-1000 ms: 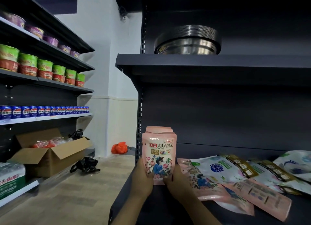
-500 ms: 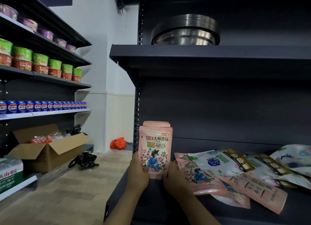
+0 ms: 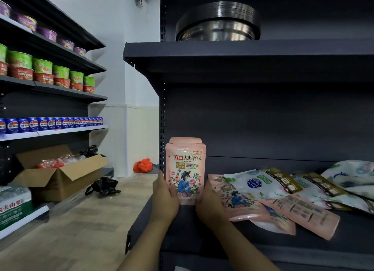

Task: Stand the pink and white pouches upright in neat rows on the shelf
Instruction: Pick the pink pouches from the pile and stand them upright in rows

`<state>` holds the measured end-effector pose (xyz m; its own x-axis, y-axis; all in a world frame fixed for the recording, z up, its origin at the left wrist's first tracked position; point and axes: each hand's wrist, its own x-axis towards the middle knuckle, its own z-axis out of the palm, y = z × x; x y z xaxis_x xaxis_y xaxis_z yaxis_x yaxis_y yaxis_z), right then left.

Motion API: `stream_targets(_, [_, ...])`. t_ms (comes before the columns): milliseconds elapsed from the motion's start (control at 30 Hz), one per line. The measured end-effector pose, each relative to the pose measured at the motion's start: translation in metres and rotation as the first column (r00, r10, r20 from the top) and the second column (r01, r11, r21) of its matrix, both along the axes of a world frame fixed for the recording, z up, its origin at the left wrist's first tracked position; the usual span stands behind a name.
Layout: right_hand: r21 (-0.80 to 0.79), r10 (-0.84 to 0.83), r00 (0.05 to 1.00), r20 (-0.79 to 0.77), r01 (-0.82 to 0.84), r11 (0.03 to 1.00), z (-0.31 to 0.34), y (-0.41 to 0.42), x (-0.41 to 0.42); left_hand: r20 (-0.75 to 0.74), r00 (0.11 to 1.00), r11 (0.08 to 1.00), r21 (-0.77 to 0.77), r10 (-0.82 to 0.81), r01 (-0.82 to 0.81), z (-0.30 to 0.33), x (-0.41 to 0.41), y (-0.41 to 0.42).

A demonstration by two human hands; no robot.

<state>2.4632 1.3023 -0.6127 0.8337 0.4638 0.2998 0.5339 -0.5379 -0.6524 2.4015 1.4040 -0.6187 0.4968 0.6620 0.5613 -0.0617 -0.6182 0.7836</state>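
A pink pouch (image 3: 185,169) with a flower print stands upright at the left end of the dark shelf (image 3: 303,244). More pink pouches stand directly behind it, only their tops showing. My left hand (image 3: 165,198) grips its lower left edge and my right hand (image 3: 209,206) grips its lower right edge. To the right, several pink pouches (image 3: 299,214) and white pouches (image 3: 261,185) lie flat in a loose overlapping pile.
A stack of steel basins (image 3: 217,23) sits on the shelf above. Across the aisle stand shelves of noodle cups (image 3: 50,72) and blue cans (image 3: 50,124), an open cardboard box (image 3: 60,175), a black bag (image 3: 103,186) and an orange bag (image 3: 142,165) on the floor.
The view has dropped slightly and drawn closer. Both hands stay on the upright pink pouch, which has barely shifted.
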Motion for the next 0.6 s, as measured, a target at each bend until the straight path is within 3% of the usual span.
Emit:
stream_targets(133, [0.079,-0.01,0.997,0.073,0.004,0.997,0.01,-0.016,-0.008,0.203,0.966,0.938,0.273,0.162,-0.215,0.016,-0.014,-0.023])
stream_targets(233, [0.142,-0.055,0.988,0.146,0.034,0.989,0.024,-0.036,-0.008,0.238,0.959,0.928,0.296,0.156,-0.224,0.027,-0.011,-0.044])
stream_targets(300, [0.171,-0.091,0.983,0.158,0.063,0.983,0.032,-0.051,-0.004,0.156,0.985,0.964,0.239,0.079,-0.116,0.035,-0.002,-0.063])
stream_targets(367, [0.179,-0.129,0.98,0.149,0.102,0.979,0.037,-0.068,0.002,-0.083,0.997,0.991,0.131,-0.003,0.014,0.041,0.007,-0.084])
stream_targets(433, [0.176,-0.16,0.98,0.115,0.138,0.975,0.037,-0.085,0.006,-0.316,0.942,0.993,-0.064,-0.117,0.102,0.04,0.017,-0.103])
stream_targets(500, [0.182,-0.19,0.979,0.068,0.176,0.968,0.033,-0.102,0.01,-0.384,0.901,0.97,-0.207,-0.203,0.13,0.033,0.027,-0.112])
stream_targets(600, [0.173,-0.225,0.973,-0.048,0.229,0.958,0.024,-0.122,0.019,-0.38,0.884,0.939,-0.306,-0.272,0.158,0.028,0.04,-0.113])
